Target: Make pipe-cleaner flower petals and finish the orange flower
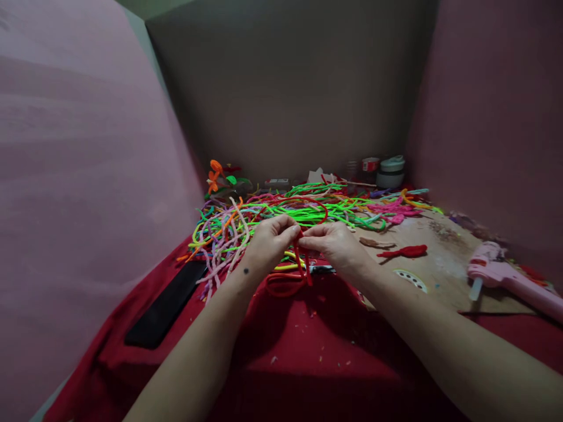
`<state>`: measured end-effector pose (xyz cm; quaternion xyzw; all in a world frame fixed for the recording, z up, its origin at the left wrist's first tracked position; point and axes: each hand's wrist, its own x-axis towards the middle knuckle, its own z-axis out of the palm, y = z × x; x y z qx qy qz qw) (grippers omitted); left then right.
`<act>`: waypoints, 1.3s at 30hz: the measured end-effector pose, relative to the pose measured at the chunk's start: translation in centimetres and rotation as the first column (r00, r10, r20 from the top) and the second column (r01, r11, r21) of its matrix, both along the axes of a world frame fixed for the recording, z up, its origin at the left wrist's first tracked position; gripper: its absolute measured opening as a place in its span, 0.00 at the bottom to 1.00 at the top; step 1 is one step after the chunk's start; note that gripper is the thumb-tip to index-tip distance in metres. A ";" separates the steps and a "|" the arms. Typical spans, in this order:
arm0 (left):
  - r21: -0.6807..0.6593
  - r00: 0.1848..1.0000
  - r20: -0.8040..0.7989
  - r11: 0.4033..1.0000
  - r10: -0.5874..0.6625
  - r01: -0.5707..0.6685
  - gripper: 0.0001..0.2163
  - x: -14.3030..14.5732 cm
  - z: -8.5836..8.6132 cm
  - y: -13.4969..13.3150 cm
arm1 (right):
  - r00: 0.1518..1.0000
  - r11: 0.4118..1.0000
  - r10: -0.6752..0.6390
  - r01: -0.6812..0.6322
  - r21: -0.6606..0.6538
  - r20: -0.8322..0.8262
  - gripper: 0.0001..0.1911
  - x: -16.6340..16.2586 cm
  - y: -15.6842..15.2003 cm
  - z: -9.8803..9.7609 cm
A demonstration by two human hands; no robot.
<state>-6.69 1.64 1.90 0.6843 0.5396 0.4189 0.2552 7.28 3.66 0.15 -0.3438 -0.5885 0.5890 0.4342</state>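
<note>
Two hands (273, 239) (336, 243); one glue gun (505, 275); one black slab (165, 308); fuzzy stems (334, 209) too many to count.

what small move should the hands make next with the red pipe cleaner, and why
Probably a small twist where the fingertips meet: the left hand and right hand pinch the red pipe cleaner close together, and lengths of it hang below them, so a twist there might help hold them together.
</note>
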 end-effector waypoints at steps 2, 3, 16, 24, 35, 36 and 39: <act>0.109 0.990 -0.137 0.994 0.033 -0.018 0.07 0.1 0.0 0.0 | 1.000 1.000 0.015 -0.015 -0.027 -0.010 0.06 0.0 0.1 -0.1; 0.138 0.982 -0.184 0.990 0.048 -0.023 0.07 0.1 0.0 0.0 | 1.000 0.999 0.024 -0.025 -0.038 -0.013 0.06 0.0 0.2 -0.2; 0.069 0.999 -0.023 0.997 0.034 -0.033 0.06 0.5 -0.3 0.0 | 0.997 0.997 0.065 -0.067 -0.043 -0.038 0.05 0.0 0.6 -0.8; -0.361 0.989 0.031 0.921 -0.144 0.146 0.09 -0.6 0.5 0.0 | 0.961 0.994 -0.047 0.018 -0.111 -0.271 0.05 -0.1 2.2 -1.8; -0.313 0.956 0.245 0.920 -0.162 0.236 0.09 -0.5 0.7 -0.4 | 0.940 0.993 -0.077 0.044 -0.106 -0.332 0.06 0.0 2.6 -2.0; -0.288 0.948 0.275 0.927 -0.158 0.238 0.09 -0.5 0.6 -0.3 | 0.942 0.994 -0.083 0.054 -0.098 -0.324 0.06 0.1 2.6 -1.9; -0.217 0.933 0.323 0.947 -0.159 0.237 0.08 -0.4 0.2 -0.2 | 0.948 0.994 -0.090 0.067 -0.086 -0.305 0.05 0.0 2.4 -1.8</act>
